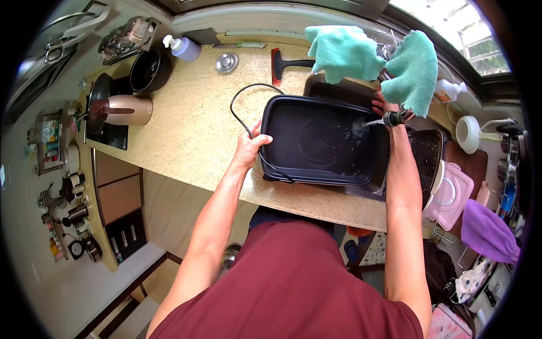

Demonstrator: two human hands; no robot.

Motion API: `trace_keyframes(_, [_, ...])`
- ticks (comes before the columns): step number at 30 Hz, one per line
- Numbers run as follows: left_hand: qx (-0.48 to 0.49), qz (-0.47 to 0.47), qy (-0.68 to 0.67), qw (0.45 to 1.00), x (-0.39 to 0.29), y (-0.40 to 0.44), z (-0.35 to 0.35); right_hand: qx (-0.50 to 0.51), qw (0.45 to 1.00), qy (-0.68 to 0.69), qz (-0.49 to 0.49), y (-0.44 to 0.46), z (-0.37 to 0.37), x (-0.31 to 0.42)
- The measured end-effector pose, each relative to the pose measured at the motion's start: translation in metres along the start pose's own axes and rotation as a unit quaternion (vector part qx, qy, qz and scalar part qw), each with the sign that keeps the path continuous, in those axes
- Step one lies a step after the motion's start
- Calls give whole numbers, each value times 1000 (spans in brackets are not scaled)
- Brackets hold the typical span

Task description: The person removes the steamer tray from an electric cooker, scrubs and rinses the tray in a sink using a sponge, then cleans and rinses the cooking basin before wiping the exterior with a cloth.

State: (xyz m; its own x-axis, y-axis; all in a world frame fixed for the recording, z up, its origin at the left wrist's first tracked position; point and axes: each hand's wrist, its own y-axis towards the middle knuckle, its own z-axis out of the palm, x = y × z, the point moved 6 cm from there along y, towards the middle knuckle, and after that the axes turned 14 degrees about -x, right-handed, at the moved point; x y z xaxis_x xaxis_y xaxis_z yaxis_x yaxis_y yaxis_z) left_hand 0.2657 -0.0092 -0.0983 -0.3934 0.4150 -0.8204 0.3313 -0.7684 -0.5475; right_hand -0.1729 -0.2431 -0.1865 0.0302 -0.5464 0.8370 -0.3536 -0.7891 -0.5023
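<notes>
The dark sink (333, 90) was partly covered by a big black rectangular pan (316, 141), left rim gripped in the curled left hand (249, 149). Right hand (385, 104) was tucked, fingers loosely bent, by the far corner; its hold couldn't really be made out.

The squeegee (285, 64) lies behind the pan (299, 138) (pump bottle (186, 50) further left).

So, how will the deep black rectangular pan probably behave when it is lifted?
The deep black rectangular pan looks stiff, given its straight rim; its wet inside may be slippery; water running in from the black-tipped tap could slosh if tilted.
</notes>
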Motion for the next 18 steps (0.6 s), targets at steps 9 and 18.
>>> trace_keyframes(9, [21, 2, -15, 1000, -8, -5, 9, 117, 972, 192, -66, -23, -14, 4])
trace_keyframes(18, [33, -12, -35, 999, -1, 0, 2, 90, 988, 112, 57, -166, -61, -42])
